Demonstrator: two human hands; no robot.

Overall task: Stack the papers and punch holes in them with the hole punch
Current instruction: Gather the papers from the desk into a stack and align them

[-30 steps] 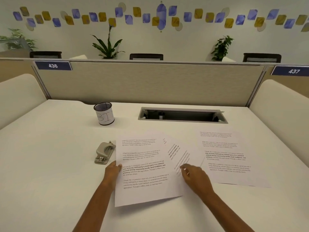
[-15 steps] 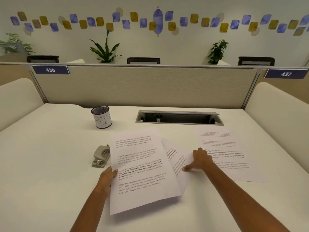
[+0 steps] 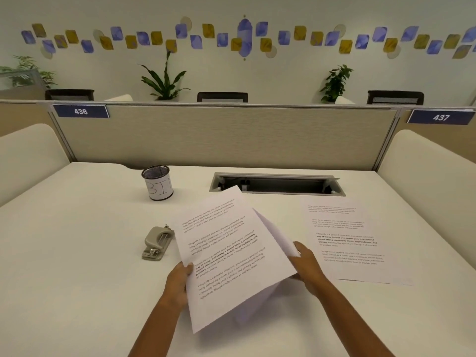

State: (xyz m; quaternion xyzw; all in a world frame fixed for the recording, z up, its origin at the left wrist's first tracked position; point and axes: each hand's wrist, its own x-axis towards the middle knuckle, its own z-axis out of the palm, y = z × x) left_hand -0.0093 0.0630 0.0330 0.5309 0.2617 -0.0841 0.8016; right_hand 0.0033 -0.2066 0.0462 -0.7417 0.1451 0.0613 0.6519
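Observation:
A printed top sheet (image 3: 229,256) is lifted off the white desk (image 3: 77,253), tilted to the right. My left hand (image 3: 177,282) grips its left edge. Under it a second sheet (image 3: 279,234) sticks out on the right, and my right hand (image 3: 306,266) holds that one by its lower right side. A third printed sheet (image 3: 347,238) lies flat on the desk to the right, apart from both hands. The grey hole punch (image 3: 156,242) sits on the desk just left of the lifted sheets, untouched.
A mesh cup (image 3: 157,182) with a white label stands behind the punch. A cable slot (image 3: 278,183) is cut into the desk at the back centre. A beige partition (image 3: 226,135) closes the far edge, with cushioned side panels left and right.
The top sheet has risen from the desk and rotated clockwise in my left hand. My right hand went from pressing on the second sheet to gripping it and lifting it under the top one.

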